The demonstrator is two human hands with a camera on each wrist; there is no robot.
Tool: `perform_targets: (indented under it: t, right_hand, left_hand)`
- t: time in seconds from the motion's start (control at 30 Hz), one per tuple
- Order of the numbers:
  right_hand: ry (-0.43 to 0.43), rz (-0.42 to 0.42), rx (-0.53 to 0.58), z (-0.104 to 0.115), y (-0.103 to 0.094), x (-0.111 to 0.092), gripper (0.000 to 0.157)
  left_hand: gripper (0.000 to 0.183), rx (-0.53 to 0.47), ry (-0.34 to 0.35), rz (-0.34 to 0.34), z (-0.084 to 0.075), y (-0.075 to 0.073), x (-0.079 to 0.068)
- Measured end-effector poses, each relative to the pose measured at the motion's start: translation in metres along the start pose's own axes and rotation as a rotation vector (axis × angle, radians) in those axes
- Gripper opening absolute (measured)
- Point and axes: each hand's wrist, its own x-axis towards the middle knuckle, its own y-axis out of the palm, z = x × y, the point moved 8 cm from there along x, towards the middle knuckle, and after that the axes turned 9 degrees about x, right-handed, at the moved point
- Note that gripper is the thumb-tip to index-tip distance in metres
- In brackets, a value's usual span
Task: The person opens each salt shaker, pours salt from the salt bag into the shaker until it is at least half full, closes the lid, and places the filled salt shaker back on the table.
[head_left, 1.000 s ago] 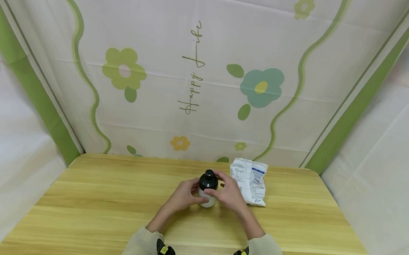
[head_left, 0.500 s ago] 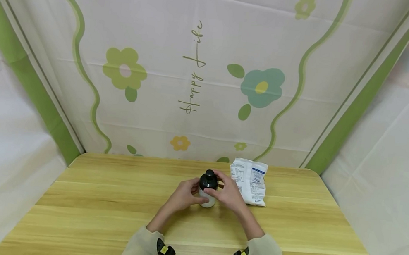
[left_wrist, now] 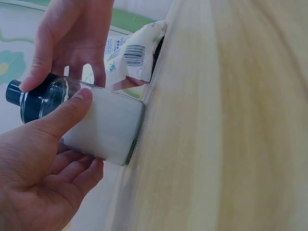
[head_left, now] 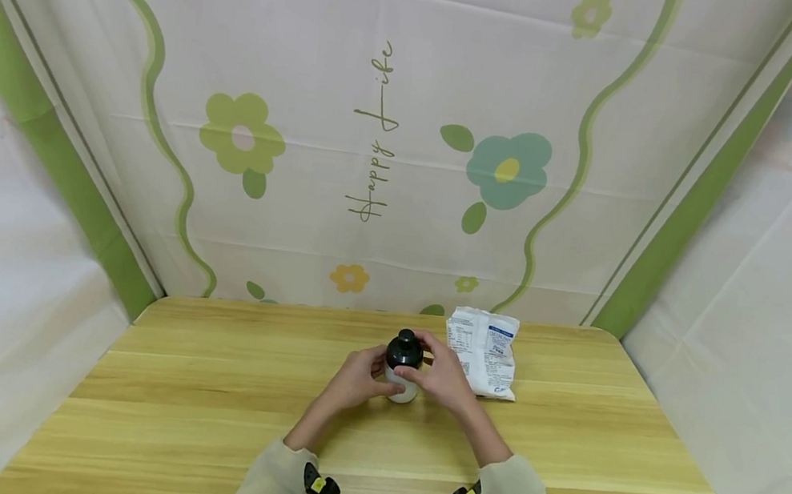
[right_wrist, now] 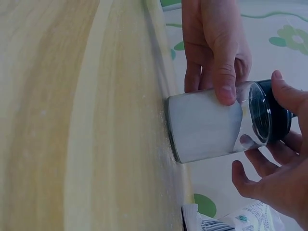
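A clear glass jar [left_wrist: 113,125] with a black knobbed lid [head_left: 404,352] stands upright on the wooden table. White powdery or grainy contents fill much of it, with clear glass showing below the lid. My left hand [head_left: 355,378] grips the jar's body from the left, its thumb across the front and its fingers round the other side. From the right, my right hand [head_left: 446,377] holds the lid, thumb and fingers curled on the black rim. The right wrist view shows the lid [right_wrist: 276,113] seated on the jar.
A white packet [head_left: 481,353] with printed text and a barcode lies just right of the jar, behind my right hand. The wooden table [head_left: 205,404] ends at a flower-patterned cloth [head_left: 409,120] at the back. Pale cloth walls flank both sides.
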Motion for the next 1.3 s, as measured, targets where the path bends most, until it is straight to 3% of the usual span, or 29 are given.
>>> perform_targets:
  t: [0.27, 0.73, 0.97, 1.3]
  right_hand:
    - [0.003, 0.042, 0.014, 0.000, 0.002, -0.001, 0.060]
    - [-0.008, -0.051, 0.052, 0.004, 0.005, -0.003, 0.057]
    - [-0.030, -0.116, 0.005, 0.006, 0.005, -0.006, 0.058]
    - [-0.006, -0.115, 0.019, 0.004, 0.012, -0.007, 0.064]
  left_hand:
    - [0.053, 0.012, -0.019, 0.006, 0.000, 0.001, 0.000]
    - [0.048, 0.010, -0.002, -0.026, -0.003, -0.002, -0.002]
    - [0.043, 0.002, 0.015, -0.043, -0.008, 0.000, -0.004]
    - [0.046, 0.070, -0.008, -0.050, -0.006, -0.005, -0.007]
